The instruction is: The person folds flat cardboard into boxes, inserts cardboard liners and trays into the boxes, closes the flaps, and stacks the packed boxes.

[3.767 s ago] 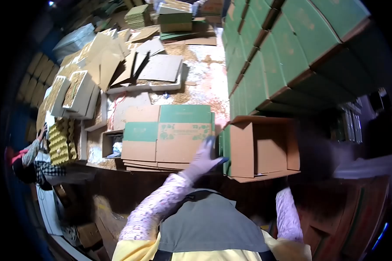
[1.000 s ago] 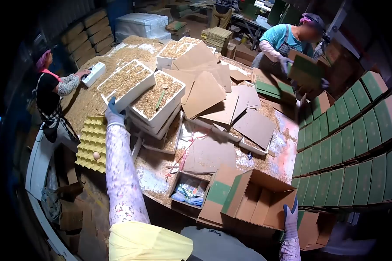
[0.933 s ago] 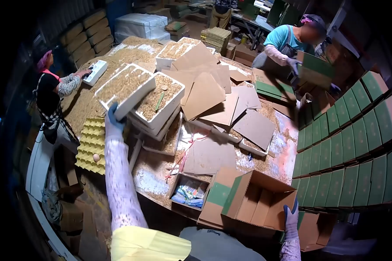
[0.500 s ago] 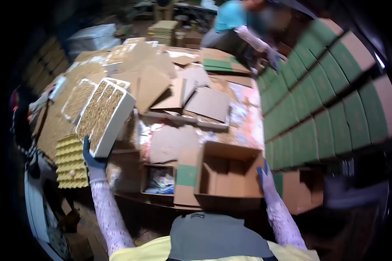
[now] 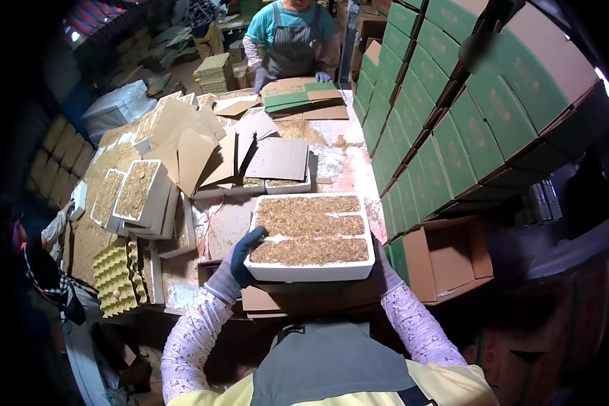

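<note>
A white foam box filled with brown husks is held level in front of me. My left hand, in a dark blue glove, grips its left side with the thumb over the rim. My right hand, also gloved, presses against its right side; its fingers are mostly hidden. Beneath the foam box, part of a brown cardboard carton shows, the remainder being covered. Beyond it, grey cardboard sheets lie on other husk-filled foam boxes.
Green and brown cartons are stacked high on the right, with an open carton in front. At left are more foam boxes and yellow egg trays. A co-worker stands across the table by flattened cartons.
The foam box has come from the left to above the open carton and is now level. My right hand has moved from the carton's edge to the box. The co-worker has straightened up.
</note>
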The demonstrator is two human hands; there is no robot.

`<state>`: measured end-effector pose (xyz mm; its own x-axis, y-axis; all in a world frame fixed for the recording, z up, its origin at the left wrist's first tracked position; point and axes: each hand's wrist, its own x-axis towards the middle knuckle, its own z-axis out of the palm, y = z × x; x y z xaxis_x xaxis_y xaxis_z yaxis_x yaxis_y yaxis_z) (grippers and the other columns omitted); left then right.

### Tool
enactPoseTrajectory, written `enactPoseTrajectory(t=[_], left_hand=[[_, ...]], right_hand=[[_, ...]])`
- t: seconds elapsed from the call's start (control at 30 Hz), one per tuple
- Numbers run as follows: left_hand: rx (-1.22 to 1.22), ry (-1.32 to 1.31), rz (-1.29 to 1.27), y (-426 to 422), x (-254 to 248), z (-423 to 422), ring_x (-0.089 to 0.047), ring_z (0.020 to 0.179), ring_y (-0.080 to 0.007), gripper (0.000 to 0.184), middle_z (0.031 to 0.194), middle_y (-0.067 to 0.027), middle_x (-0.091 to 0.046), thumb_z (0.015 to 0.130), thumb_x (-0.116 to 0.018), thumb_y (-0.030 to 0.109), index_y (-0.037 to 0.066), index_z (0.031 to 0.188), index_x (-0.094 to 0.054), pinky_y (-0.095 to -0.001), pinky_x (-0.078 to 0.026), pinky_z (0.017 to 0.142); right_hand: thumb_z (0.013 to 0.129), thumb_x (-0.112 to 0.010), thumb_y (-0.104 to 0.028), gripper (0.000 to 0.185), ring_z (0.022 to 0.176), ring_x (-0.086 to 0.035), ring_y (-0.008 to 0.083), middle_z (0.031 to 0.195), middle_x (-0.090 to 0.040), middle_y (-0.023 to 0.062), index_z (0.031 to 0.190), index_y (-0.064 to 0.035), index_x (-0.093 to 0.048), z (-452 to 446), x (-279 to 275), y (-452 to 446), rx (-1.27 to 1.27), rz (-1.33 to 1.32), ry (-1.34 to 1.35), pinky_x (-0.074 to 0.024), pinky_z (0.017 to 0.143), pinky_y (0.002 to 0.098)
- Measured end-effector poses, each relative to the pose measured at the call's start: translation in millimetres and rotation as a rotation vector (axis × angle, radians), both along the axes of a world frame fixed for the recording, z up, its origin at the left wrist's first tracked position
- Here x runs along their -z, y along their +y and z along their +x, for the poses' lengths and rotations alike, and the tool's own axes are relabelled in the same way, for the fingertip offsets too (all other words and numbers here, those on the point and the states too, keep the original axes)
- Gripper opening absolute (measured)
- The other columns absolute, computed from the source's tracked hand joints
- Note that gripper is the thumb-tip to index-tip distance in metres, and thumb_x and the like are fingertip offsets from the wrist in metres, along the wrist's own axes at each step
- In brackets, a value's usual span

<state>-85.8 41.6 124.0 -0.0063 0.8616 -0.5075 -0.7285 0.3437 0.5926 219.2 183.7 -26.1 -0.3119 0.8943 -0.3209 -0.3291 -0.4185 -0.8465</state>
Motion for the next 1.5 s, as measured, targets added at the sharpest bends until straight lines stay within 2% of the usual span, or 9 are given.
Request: enactPoseTrajectory(t=[0.23,0.33,0.43,0.53,0.63,0.8,0.93,1.2,1.5], left_hand=[[0.047,0.451,0.036,-8.6,20.0,1.2,-0.065,0.097,-0.0188,0.06,0.109,-0.0098,-0.065,0.09,-0.068,0.041,-0.001,0.128,-0.05,-0.0325,-0.053,0.087],[0.486,1.507,-0.14,-5.7,30.6,10.9,-0.068,0.098,-0.0299,0.075,0.101,-0.0266,-0.067,0.088,-0.066,0.047,-0.011,0.13,-0.044,-0.0361,-0.054,0.084],[0.749,1.855,-0.095,-0.1,11.5,19.1,-0.071,0.089,-0.0312,0.041,0.099,-0.0232,-0.07,0.093,-0.059,0.031,-0.007,0.108,-0.067,-0.0377,-0.056,0.077],[0.956,1.652,-0.393,25.6,0.1,25.8,-0.07,0.1,-0.0278,0.022,0.109,-0.0121,-0.071,0.084,-0.069,0.017,0.007,0.103,-0.075,-0.0394,-0.057,0.081],[0.979,1.794,-0.097,36.5,33.6,25.3,-0.071,0.097,-0.0255,0.019,0.106,-0.0113,-0.072,0.088,-0.062,0.01,0.007,0.1,-0.076,-0.0381,-0.058,0.076],[-0.192,1.921,0.368,-57.2,-1.1,-12.1,-0.067,0.072,-0.0193,0.017,0.086,-0.0035,-0.066,0.084,-0.067,0.024,0.015,0.098,-0.063,-0.0327,-0.051,0.058],[-0.313,1.46,-0.348,-126.3,91.8,-84.5,-0.065,0.084,-0.0306,0.032,0.098,-0.0124,-0.065,0.082,-0.07,0.024,0.006,0.107,-0.062,-0.0402,-0.052,0.074],[0.536,1.567,-0.57,-95.2,220.8,-134.5,-0.064,0.101,-0.0274,0.024,0.109,-0.0148,-0.066,0.089,-0.057,0.017,0.007,0.109,-0.064,-0.0393,-0.051,0.086],[0.259,1.526,-0.577,-123.6,149.0,-138.7,-0.069,0.084,-0.0371,0.02,0.087,-0.0208,-0.069,0.092,-0.053,0.021,0.002,0.099,-0.056,-0.0474,-0.053,0.073]], right_hand=[[0.103,-0.046,-0.017,0.044,0.121,-0.052,0.0169,0.136,-0.052,0.0087,0.141,0.0038,-0.043,5.7,-27.2,-1.7,0.018,0.057,-0.081,-0.0413,0.106,0.0291],[0.103,-0.045,-0.016,0.045,0.122,-0.05,0.0169,0.138,-0.05,0.0107,0.142,0.0054,-0.041,-5.8,-34.3,-3.3,0.076,0.128,-0.07,-0.0395,0.106,0.0279],[0.101,-0.05,-0.015,0.044,0.122,-0.049,0.0198,0.135,-0.051,0.013,0.139,0.0058,-0.043,-17.8,-65.5,13.3,0.008,0.323,-0.373,-0.0385,0.106,0.0306],[0.098,-0.055,-0.016,0.045,0.125,-0.049,0.0263,0.135,-0.051,0.0186,0.136,0.0064,-0.044,-105.2,-159.0,27.2,0.025,0.812,-0.444,-0.0367,0.108,0.0363],[0.086,-0.064,-0.017,0.051,0.121,-0.055,0.0327,0.129,-0.056,0.021,0.132,0.0007,-0.051,-233.3,-193.9,52.4,-0.635,1.371,-0.693,-0.0418,0.103,0.0373],[0.083,-0.063,-0.033,0.065,0.132,-0.043,0.035,0.143,-0.045,0.0189,0.14,-0.0075,-0.044,-430.9,-42.9,85.5,-1.781,1.396,-1.067,-0.0351,0.111,0.0406],[0.071,-0.078,-0.034,0.098,0.136,-0.039,0.0364,0.147,-0.038,0.0236,0.148,0.0002,-0.028,-486.4,51.1,90.4,-1.965,1.417,-1.374,-0.0357,0.111,0.0401],[0.071,-0.079,-0.036,0.067,0.111,-0.06,0.036,0.118,-0.062,0.02,0.125,-0.0072,-0.052,-476.0,21.6,98.3,-1.621,1.45,-1.291,-0.0476,0.094,0.0435],[0.086,-0.064,-0.016,0.04,0.104,-0.064,0.033,0.113,-0.066,0.0186,0.124,-0.005,-0.057,-376.3,-107.1,103.6,-1.215,1.278,-0.86,-0.0485,0.09,0.0378]])
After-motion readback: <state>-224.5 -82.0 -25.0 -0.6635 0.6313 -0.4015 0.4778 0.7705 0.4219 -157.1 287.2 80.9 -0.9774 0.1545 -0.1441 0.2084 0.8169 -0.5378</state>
